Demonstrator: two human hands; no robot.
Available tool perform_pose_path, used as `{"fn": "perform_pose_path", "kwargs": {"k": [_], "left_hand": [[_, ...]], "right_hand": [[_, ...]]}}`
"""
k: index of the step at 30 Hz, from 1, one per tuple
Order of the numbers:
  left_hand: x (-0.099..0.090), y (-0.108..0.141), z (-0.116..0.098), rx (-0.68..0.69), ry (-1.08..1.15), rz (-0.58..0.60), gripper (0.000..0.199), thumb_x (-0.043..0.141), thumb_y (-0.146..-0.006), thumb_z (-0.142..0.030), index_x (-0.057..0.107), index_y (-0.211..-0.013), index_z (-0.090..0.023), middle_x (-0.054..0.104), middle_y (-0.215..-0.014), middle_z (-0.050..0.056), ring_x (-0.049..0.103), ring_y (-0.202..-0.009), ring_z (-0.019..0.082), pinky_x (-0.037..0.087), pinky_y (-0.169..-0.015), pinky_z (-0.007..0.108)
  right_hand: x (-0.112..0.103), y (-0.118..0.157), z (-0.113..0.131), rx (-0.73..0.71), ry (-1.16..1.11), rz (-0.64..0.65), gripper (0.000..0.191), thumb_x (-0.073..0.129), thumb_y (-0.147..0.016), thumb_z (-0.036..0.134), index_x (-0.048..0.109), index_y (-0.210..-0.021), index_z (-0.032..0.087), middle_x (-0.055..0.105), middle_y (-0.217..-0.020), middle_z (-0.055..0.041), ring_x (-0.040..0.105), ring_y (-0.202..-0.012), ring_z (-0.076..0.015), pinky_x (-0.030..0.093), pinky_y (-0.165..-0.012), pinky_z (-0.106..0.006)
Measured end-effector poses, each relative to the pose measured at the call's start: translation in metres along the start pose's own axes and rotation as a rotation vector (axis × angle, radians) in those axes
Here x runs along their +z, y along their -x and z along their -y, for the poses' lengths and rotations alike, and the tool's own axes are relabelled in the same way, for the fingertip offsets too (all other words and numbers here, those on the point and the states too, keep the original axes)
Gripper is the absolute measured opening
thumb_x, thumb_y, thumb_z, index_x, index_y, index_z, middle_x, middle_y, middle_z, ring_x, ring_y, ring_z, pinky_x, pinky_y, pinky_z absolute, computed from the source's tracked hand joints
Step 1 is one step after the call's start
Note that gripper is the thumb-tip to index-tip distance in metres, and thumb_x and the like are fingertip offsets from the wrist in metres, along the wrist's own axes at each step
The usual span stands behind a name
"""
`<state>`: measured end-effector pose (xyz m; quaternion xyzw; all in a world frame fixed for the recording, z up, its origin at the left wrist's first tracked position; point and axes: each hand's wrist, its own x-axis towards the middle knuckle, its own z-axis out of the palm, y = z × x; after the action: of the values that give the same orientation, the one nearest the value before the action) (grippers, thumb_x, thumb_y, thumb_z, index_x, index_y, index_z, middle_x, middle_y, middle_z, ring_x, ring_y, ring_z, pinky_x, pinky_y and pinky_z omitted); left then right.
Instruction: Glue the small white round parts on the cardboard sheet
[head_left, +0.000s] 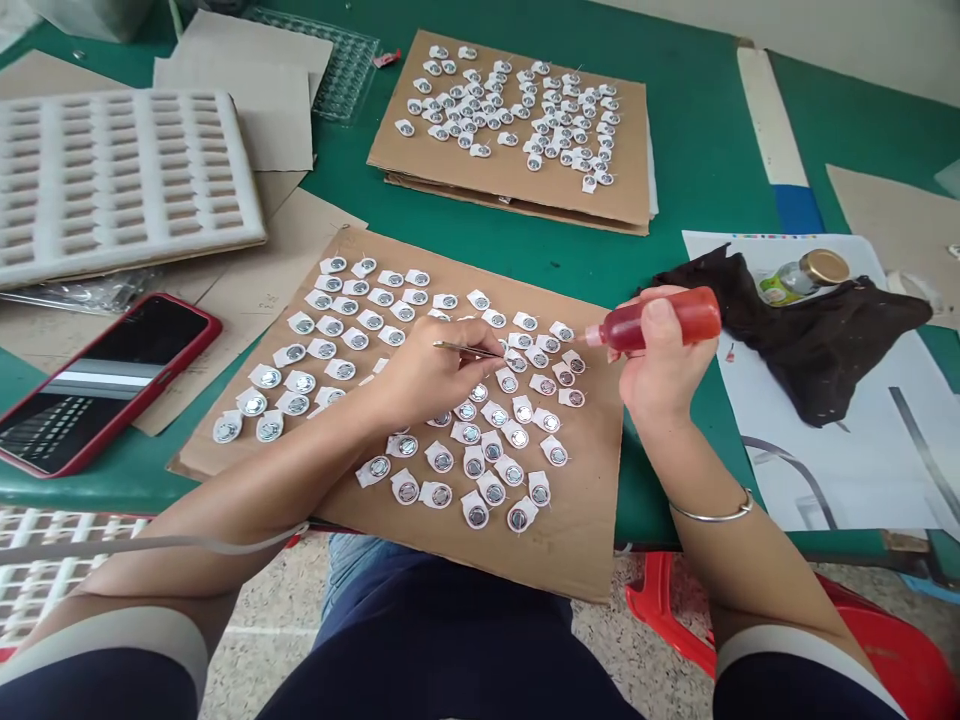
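My left hand (435, 370) is closed on a pair of thin metal tweezers (469, 349), whose tips reach down among small round silver parts with white tabs (491, 488). These parts lie in loose rows on a brown cardboard sheet (577, 530) at the table's front edge. In my right hand (664, 370) is a squeeze bottle of red liquid (664, 318), held on its side. Its narrow nozzle points left, just above the right-hand parts. Several parts near the nozzle look reddish. The tweezers' tips are partly hidden by my fingers.
A phone in a red case (105, 380) lies at left, below a white slotted foam tray (127, 180). Stacked cardboard (517, 195) with more parts stands behind. At right, a dark cloth (817, 350) and a gold-lidded jar (806, 275) rest on white paper (795, 470).
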<state>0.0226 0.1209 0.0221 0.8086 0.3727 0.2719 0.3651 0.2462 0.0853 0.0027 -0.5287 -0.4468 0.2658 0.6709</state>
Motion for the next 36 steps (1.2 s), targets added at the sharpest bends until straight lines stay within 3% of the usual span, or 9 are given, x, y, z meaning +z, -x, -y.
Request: {"fn": "perform_pose_path", "kwargs": {"k": [10,20,26,30,36], "left_hand": [[0.006,-0.001,0.004,0.011,0.008,0.017,0.008,0.06,-0.077,-0.019,0.067,-0.082,-0.018,0.068,-0.077,0.002,0.063,-0.069,0.012,0.051,-0.065,0.024],[0.007,-0.001,0.004,0.043,-0.043,0.034,0.009,0.059,-0.078,-0.02,0.066,-0.083,-0.017,0.069,-0.079,0.004,0.063,-0.069,0.013,0.051,-0.063,0.024],[0.007,-0.004,0.001,0.047,-0.047,0.059,0.008,0.059,-0.076,-0.017,0.066,-0.08,-0.015,0.069,-0.075,0.004,0.062,-0.064,0.013,0.05,-0.06,0.024],[0.008,-0.007,0.003,-0.013,-0.005,0.059,0.008,0.059,-0.077,-0.019,0.066,-0.079,-0.015,0.068,-0.076,0.004,0.062,-0.066,0.013,0.049,-0.06,0.024],[0.007,-0.012,0.003,-0.051,0.029,0.067,0.007,0.058,-0.077,-0.018,0.064,-0.076,-0.014,0.066,-0.078,0.005,0.06,-0.067,0.013,0.047,-0.059,0.025]], "right_hand": [[-0.013,-0.019,0.008,0.034,-0.139,-0.132,0.026,0.052,-0.079,0.049,0.051,-0.078,0.023,0.048,-0.053,0.0017,0.055,-0.043,-0.0169,0.028,-0.032,-0.027],[-0.01,-0.016,0.011,-0.012,-0.147,-0.087,0.022,0.054,-0.079,0.045,0.051,-0.079,0.023,0.05,-0.056,0.0016,0.054,-0.043,-0.0163,0.03,-0.031,-0.028],[-0.001,-0.002,0.009,0.017,-0.103,0.024,0.023,0.063,-0.073,0.042,0.054,-0.085,0.025,0.055,-0.065,0.0022,0.056,-0.047,-0.0138,0.032,-0.03,-0.026],[0.006,0.014,0.006,0.022,0.07,0.092,0.027,0.068,-0.068,0.039,0.057,-0.088,0.024,0.061,-0.076,0.0007,0.06,-0.059,-0.0141,0.043,-0.041,-0.027],[0.014,0.024,0.005,-0.192,0.271,0.147,0.016,0.071,-0.065,0.029,0.061,-0.076,0.022,0.063,-0.075,-0.0003,0.061,-0.074,-0.0158,0.051,-0.065,-0.034]]}}
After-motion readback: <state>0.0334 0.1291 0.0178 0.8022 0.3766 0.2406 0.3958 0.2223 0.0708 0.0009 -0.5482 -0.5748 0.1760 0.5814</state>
